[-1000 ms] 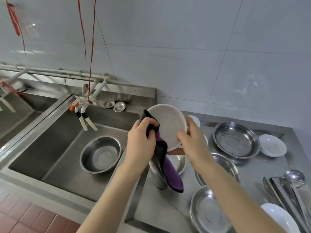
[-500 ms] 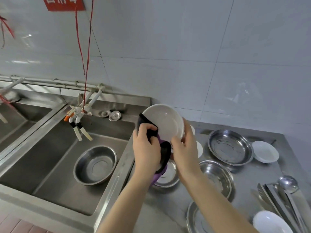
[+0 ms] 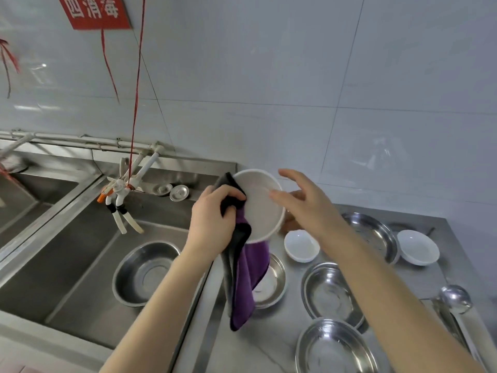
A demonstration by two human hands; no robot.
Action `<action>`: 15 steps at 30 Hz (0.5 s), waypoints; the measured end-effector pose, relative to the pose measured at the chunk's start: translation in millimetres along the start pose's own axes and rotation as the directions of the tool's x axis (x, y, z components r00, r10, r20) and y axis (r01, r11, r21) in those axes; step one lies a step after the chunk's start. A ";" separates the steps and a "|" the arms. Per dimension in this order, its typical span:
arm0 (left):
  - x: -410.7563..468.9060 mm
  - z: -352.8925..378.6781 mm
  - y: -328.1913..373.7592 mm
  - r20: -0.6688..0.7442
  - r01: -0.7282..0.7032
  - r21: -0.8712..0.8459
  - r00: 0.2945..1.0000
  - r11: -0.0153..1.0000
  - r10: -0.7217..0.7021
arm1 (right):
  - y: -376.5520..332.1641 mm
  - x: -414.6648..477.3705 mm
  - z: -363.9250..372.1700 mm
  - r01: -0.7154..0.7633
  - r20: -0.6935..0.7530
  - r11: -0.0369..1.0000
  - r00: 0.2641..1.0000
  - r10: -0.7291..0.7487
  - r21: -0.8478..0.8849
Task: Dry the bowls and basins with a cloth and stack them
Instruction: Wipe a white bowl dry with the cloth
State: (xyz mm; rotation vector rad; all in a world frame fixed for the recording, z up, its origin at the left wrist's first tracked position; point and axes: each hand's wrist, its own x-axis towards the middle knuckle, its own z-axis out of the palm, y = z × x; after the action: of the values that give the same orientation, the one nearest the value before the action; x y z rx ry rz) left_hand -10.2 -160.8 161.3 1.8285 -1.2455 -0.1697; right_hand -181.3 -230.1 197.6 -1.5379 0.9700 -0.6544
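Your left hand (image 3: 212,224) is curled tight round the bunched top of the black and purple cloth (image 3: 244,278), pressing it against the left rim of the white bowl (image 3: 262,208). The rest of the cloth hangs down below your fist, its tail dangling over the bench (image 3: 269,345). The bowl is up in the air between your two hands, tilted so its inside faces you. Your right hand (image 3: 309,211) sits at the bowl's right side with fingers spread and nearly straight, two fingertips reaching over the inside. More of that hand shows behind the right rim, but you cannot tell whether it grips there.

Under the hanging cloth a steel bowl (image 3: 271,281) stands on the bench, with a small white dish (image 3: 301,246) just beside it, below your right wrist. Further right lie three steel basins, one (image 3: 330,292) near the middle, one (image 3: 333,348) at the front edge and one (image 3: 371,235) at the back. Another steel basin (image 3: 145,273) stands in the sink (image 3: 80,265) to your left
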 end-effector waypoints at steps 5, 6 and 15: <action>-25.9 23.7 13.3 -0.176 0.234 -0.206 0.946 0.950 -0.271 | 28.8 -26.4 45.6 0.206 -0.139 0.978 0.968 -0.209 -0.038; -29.9 25.9 14.7 -0.183 0.230 -0.214 0.945 0.949 -0.270 | 31.5 -26.8 48.0 0.208 -0.187 0.978 0.960 -0.210 -0.031; -4.6 6.5 -4.2 0.077 -0.275 0.011 0.959 0.961 0.273 | -4.9 -5.6 -14.1 0.083 0.235 0.958 0.972 -0.016 -0.275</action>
State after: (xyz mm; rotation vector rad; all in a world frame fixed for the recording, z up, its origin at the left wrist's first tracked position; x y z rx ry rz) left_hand -13.1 -160.5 152.8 1.6591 -1.5443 -0.0707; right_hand -194.8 -232.6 205.7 -1.8515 0.8759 -0.3690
